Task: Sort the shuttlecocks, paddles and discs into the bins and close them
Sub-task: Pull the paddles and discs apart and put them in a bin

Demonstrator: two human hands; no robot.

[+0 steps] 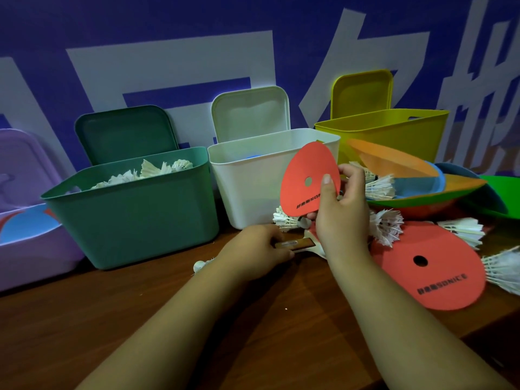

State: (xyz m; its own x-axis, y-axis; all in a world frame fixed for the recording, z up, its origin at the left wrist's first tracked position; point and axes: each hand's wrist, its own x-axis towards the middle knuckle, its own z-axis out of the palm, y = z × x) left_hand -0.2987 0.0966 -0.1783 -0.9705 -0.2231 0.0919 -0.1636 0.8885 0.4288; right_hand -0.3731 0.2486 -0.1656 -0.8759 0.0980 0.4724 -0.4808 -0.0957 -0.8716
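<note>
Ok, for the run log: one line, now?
right hand holds red disc | left hand grips paddle handle | white bin open

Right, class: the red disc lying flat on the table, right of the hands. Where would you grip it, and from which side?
Probably pinch the near rim of the flat red disc, coming from the near-left side. It is thin and lies flat on the table, so only an edge offers a hold, and shuttlecocks crowd its far and right edges.
</note>
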